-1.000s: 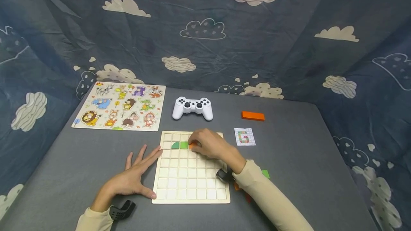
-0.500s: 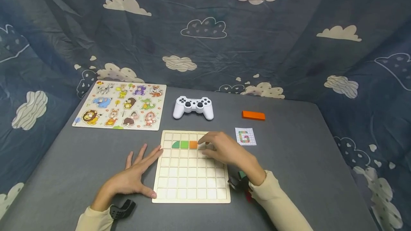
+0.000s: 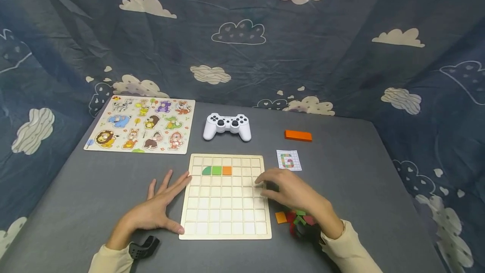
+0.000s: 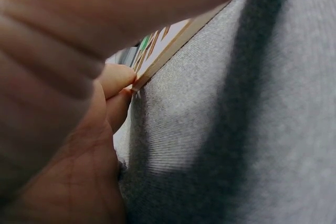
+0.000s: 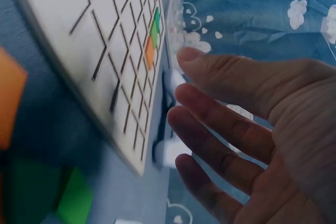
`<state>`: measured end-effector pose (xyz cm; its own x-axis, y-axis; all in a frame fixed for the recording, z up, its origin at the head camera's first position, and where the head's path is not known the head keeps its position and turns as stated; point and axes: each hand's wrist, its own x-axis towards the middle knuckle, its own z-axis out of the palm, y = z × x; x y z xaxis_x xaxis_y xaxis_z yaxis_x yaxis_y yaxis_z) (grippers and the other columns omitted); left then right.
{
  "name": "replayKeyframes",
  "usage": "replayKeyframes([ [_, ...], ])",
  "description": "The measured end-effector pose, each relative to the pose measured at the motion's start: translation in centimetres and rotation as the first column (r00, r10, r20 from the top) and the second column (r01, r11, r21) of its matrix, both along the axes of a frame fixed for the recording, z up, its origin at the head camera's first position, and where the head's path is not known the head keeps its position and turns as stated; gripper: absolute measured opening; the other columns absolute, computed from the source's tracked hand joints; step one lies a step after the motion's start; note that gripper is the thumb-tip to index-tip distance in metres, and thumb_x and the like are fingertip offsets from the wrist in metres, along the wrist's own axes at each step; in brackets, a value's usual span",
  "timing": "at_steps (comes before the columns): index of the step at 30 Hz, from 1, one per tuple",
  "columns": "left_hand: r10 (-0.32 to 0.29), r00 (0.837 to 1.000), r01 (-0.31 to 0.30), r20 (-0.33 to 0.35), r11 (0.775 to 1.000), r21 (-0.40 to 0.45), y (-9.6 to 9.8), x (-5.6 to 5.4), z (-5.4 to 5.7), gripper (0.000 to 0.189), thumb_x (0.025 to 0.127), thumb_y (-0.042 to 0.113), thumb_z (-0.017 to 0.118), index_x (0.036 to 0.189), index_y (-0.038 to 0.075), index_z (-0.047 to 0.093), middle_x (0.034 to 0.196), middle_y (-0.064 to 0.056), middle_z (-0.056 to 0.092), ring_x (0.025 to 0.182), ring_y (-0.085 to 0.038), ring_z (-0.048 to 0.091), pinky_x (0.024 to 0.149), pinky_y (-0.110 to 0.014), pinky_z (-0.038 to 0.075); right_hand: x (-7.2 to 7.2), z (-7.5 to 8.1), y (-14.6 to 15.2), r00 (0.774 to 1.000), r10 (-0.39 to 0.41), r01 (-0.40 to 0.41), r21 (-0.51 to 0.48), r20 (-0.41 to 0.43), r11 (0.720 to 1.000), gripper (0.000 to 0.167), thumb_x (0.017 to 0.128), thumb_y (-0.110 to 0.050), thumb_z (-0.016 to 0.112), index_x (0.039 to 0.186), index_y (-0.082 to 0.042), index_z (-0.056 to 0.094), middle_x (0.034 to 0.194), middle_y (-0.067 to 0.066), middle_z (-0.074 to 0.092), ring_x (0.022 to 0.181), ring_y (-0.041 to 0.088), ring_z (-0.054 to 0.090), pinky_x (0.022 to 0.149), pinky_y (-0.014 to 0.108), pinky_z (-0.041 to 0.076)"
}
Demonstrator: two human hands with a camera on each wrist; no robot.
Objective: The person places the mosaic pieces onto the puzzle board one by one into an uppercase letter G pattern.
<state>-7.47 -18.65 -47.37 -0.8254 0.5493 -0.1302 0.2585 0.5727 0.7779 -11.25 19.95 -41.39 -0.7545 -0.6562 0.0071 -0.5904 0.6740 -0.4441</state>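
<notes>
A wooden grid board [image 3: 227,205] lies in the middle of the table. In its second row sit a dark green quarter-round tile [image 3: 206,171], a light green square tile [image 3: 217,170] and an orange square tile [image 3: 227,170], side by side. My left hand [image 3: 157,207] is spread along the board's left edge, thumb and fingertips touching it. My right hand [image 3: 293,191] hovers over the board's right edge, fingers loosely bent and holding nothing; the right wrist view shows the bare palm and fingers [image 5: 226,129]. Below it lies a small heap of red, green and orange tiles [image 3: 299,218], partly hidden by the arm.
A printed pattern card [image 3: 289,160] lies right of the board, with an orange block [image 3: 298,135] behind it. A white game controller [image 3: 227,127] stands behind the board. At the back left is an animal puzzle board [image 3: 140,125]. A cloud-patterned cloth [image 3: 242,66] hangs behind the table.
My right hand has let go of the orange square tile beside the light green one and moved right and toward me, uncovering the tile heap. My left hand has stayed in place.
</notes>
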Motion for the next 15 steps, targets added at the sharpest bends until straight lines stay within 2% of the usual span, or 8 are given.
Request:
replayKeyframes([
  [5, -0.001, 1.0, 0.001, -0.001, 1.0, 0.004, 0.0, 0.0, 0.0, 0.131, 0.059, 0.051, 0.091, 0.162, 0.016, 0.019, 0.17, -0.011, 0.009, 0.15, -0.049, -0.019, 0.105, -0.072, -0.023, 0.7, -0.3, 1.8, 0.999, 0.006, -0.005, -0.03, 0.044, 1.0, 0.026, 0.086, -0.017, 0.079, 0.111, -0.011, 0.074, 0.107, -0.001, 0.074, 0.093, 0.015, 0.066, 0.085, 0.035, 0.056],
  [11, 0.0, 1.0, 0.0, 0.007, 1.0, 0.006, 0.0, 0.0, 0.0, 0.13, 0.058, 0.051, 0.091, 0.162, 0.017, 0.02, 0.17, -0.011, 0.009, 0.15, -0.049, -0.019, 0.105, -0.072, -0.023, 1.6, -1.1, 4.2, 0.99, -0.027, 0.031, -0.028, 0.139, 0.999, 0.027, 0.086, -0.02, 0.079, 0.112, -0.016, 0.073, 0.112, -0.007, 0.073, 0.102, 0.014, 0.067, 0.091, 0.04, 0.056],
  [15, 0.005, 1.0, -0.005, 0.004, 1.0, 0.007, 0.0, -0.1, 0.0, 0.131, 0.058, 0.05, 0.091, 0.162, 0.017, 0.02, 0.17, -0.012, 0.009, 0.15, -0.049, -0.019, 0.105, -0.072, -0.023, 2.2, -1.7, 5.3, 0.989, -0.032, 0.041, -0.065, 0.145, 0.997, 0.027, 0.086, -0.023, 0.08, 0.111, -0.019, 0.073, 0.114, -0.01, 0.072, 0.106, 0.014, 0.066, 0.093, 0.041, 0.055],
])
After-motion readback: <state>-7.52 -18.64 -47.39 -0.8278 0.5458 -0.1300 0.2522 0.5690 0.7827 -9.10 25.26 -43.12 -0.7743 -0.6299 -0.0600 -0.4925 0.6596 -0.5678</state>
